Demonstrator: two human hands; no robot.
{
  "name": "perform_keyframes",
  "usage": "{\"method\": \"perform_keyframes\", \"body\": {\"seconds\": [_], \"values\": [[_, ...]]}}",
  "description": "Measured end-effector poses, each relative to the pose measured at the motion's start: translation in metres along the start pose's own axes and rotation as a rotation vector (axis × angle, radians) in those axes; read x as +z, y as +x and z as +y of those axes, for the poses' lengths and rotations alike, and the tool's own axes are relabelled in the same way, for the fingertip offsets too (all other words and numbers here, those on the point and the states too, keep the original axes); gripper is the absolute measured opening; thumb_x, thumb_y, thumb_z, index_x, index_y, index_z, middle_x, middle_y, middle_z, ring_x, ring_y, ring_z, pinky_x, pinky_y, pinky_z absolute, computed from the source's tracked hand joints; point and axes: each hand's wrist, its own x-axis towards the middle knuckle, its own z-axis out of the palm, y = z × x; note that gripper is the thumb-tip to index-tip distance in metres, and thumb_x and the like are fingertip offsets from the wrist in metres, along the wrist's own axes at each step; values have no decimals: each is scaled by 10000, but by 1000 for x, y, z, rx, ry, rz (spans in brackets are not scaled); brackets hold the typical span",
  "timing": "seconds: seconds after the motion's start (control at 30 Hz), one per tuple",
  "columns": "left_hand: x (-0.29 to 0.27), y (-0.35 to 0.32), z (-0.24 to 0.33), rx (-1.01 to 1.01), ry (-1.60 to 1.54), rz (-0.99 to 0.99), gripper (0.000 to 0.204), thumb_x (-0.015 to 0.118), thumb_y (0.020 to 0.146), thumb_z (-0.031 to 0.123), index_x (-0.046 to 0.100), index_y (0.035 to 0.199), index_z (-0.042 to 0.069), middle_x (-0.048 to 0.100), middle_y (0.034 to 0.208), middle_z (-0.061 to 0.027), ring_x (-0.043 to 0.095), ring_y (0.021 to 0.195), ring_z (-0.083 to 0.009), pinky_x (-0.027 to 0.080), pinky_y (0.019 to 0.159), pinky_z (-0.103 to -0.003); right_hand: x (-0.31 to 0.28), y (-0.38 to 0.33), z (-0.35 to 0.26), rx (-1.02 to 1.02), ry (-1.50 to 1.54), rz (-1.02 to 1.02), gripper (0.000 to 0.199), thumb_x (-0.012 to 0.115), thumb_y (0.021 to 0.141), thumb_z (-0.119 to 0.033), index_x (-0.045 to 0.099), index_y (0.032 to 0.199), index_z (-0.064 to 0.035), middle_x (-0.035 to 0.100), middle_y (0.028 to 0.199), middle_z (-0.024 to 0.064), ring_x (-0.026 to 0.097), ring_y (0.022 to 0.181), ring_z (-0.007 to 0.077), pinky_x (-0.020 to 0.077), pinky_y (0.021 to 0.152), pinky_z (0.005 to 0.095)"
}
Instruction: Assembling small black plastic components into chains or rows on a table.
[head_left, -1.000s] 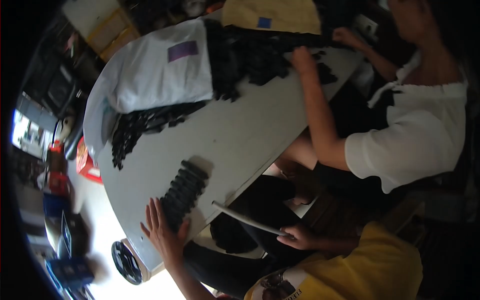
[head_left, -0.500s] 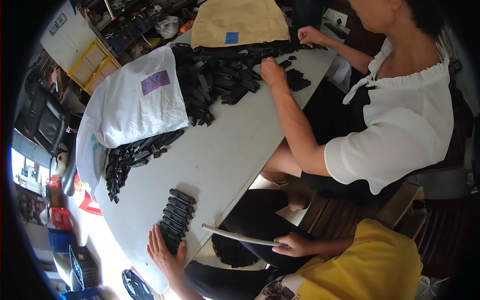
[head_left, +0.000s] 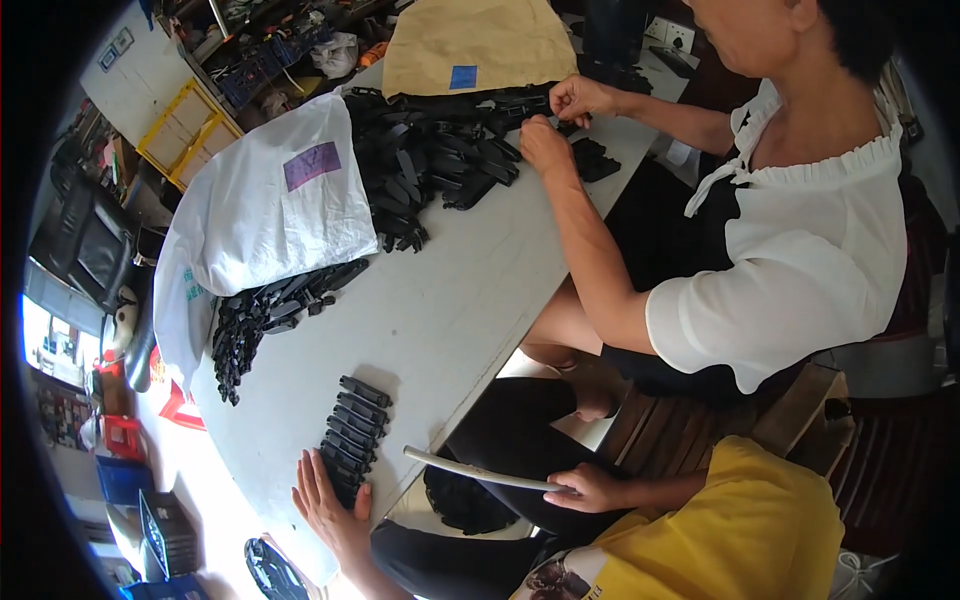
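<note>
My left hand (head_left: 330,505) lies flat and open on the grey table (head_left: 450,300), its fingers against the near end of a neat row of black plastic parts (head_left: 352,428). Below the table's edge, my right hand (head_left: 592,490) grips a thin white rod (head_left: 480,470) that points left along the edge. My yellow shirt (head_left: 760,530) fills the lower right.
A co-worker in a white blouse (head_left: 800,270) sits at the right, both hands (head_left: 560,120) in a big heap of black parts (head_left: 430,160). A white sack (head_left: 270,210) spills more black parts (head_left: 260,315). A brown bag (head_left: 470,40) lies at the far end; crates and shelves stand at the left.
My left hand stays by the row of black parts and my right hand keeps the rod. The co-worker's second hand has joined the first at the heap. The view has tilted.
</note>
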Motion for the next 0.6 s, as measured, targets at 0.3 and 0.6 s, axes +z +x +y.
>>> {"method": "perform_keyframes", "body": {"seconds": [0.3, 0.6], "values": [[2, -4, -3, 24, 56, 36, 755, 488, 863, 561, 420, 1381, 16, 467, 1365, -208, 414, 1285, -377, 272, 1061, -505, 4, 0, 4, -36, -6, 20, 280, 594, 908, -326, 607, 844, -54, 532, 544, 103, 598, 532, 299, 429, 491, 375], [7, -6, -5, 79, 60, 110, 620, 438, 922, 472, 493, 1318, -1, 499, 1320, -220, 465, 1219, -384, 310, 1032, -493, 4, 0, 4, -42, -16, 28, 280, 595, 906, -326, 613, 836, -56, 534, 542, 107, 595, 524, 303, 431, 484, 381]]}}
